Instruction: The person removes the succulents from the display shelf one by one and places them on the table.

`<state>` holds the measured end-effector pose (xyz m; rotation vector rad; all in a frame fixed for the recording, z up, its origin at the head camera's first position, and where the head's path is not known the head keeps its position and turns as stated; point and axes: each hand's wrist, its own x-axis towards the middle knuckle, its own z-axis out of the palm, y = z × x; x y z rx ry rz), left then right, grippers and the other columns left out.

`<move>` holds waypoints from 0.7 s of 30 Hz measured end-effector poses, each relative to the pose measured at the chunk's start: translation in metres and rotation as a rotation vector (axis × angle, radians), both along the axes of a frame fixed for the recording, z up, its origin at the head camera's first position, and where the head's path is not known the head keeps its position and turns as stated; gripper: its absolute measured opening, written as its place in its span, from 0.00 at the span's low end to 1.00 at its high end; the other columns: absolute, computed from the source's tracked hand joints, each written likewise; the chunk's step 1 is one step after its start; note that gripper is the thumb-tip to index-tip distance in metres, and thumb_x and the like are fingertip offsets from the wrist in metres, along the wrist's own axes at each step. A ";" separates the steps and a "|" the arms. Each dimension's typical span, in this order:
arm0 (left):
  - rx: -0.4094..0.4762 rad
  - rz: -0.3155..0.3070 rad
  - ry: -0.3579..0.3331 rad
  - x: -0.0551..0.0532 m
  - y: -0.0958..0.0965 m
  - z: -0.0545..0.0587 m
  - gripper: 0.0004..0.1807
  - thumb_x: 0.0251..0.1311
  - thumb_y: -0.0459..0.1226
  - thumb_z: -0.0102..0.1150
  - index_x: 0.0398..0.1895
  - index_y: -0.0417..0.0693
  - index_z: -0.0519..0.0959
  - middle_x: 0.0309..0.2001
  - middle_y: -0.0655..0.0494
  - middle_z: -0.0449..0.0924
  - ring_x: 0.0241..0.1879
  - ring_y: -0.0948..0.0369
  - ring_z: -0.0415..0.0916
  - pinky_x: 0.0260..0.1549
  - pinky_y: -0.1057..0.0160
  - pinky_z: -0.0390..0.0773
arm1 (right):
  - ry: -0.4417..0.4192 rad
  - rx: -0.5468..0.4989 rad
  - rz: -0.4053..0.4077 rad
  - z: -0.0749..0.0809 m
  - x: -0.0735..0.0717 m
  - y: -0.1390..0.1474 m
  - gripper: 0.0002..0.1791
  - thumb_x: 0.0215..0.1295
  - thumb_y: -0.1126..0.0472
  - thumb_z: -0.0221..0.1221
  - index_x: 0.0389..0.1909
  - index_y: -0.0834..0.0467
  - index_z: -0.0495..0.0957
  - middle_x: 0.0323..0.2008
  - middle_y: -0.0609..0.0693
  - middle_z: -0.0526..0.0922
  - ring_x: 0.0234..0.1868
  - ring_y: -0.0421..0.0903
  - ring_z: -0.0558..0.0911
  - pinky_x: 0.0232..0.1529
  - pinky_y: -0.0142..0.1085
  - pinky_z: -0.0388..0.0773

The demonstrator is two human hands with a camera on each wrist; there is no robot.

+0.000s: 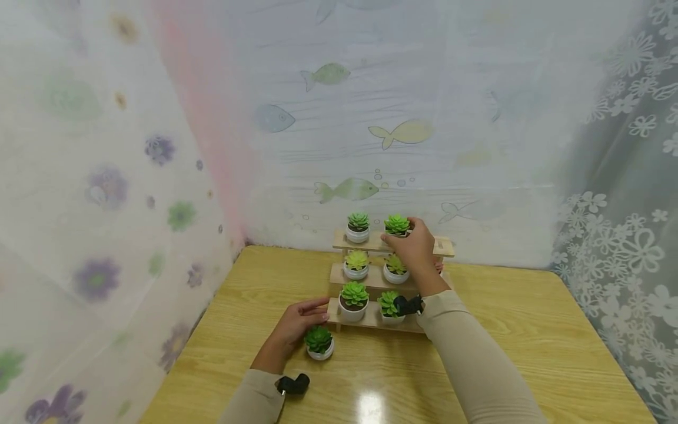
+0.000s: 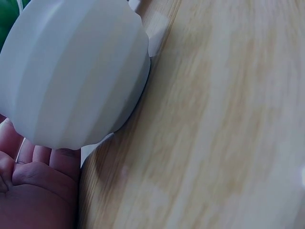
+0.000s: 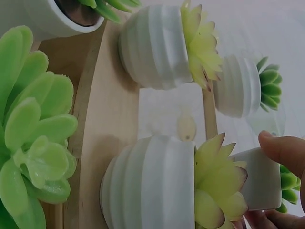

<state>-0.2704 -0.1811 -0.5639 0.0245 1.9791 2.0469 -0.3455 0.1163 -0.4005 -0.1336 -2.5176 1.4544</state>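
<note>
The wall is covered by a pale cloth with painted fish (image 1: 424, 70), and against it I see a shiny yellow wooden table (image 1: 540, 330). A light-brown wooden stand with three steps (image 1: 375, 277) sits near the back. The right hand (image 1: 415, 244) pinches a bright green leafy plant in a small white square pot (image 1: 396, 225) up at the top step, thumb on one side and fingers on the other. I think this step is about getting that pot in its place; I can't tell if its bottom touches the wood. The left hand (image 1: 301, 321) has its fingers stretched out to the left end of the bottom step, maybe to keep it still, and it grips no pot. Just beside it, a dark green plant in a round white ribbed pot (image 1: 319, 343) stands on the table, in front of the stand. The next move seems to call for slow, gentle fingers, because the right arm hangs over the lower pots and could knock them. The steps are narrow, so a pot could tip off an edge. There's some bare wood on the top step right of the hand, and lots of table on both sides.
</note>
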 end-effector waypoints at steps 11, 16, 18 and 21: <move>0.001 0.002 0.012 0.000 0.000 0.000 0.29 0.65 0.36 0.70 0.69 0.41 0.77 0.57 0.41 0.85 0.46 0.60 0.87 0.49 0.61 0.86 | 0.004 0.054 -0.008 0.000 -0.003 0.000 0.50 0.61 0.45 0.74 0.78 0.60 0.62 0.72 0.62 0.70 0.64 0.60 0.77 0.60 0.55 0.80; 0.005 0.001 0.014 0.000 0.000 0.000 0.29 0.65 0.35 0.70 0.69 0.40 0.77 0.55 0.43 0.86 0.45 0.60 0.86 0.47 0.62 0.86 | 0.006 0.039 0.002 0.002 0.000 0.001 0.50 0.61 0.45 0.73 0.78 0.59 0.61 0.73 0.62 0.69 0.65 0.60 0.77 0.60 0.55 0.80; 0.006 0.003 0.009 0.000 0.000 -0.001 0.29 0.65 0.35 0.70 0.69 0.40 0.77 0.54 0.44 0.86 0.45 0.60 0.86 0.46 0.62 0.86 | -0.003 0.031 0.009 0.004 0.002 0.001 0.51 0.61 0.45 0.73 0.79 0.59 0.61 0.74 0.61 0.68 0.66 0.60 0.76 0.60 0.55 0.80; 0.005 0.009 -0.002 0.001 0.000 0.000 0.29 0.65 0.35 0.70 0.69 0.41 0.78 0.53 0.45 0.87 0.45 0.60 0.86 0.46 0.62 0.86 | -0.017 0.022 0.020 0.007 0.006 0.002 0.51 0.62 0.45 0.73 0.80 0.57 0.60 0.75 0.60 0.67 0.68 0.60 0.75 0.60 0.56 0.80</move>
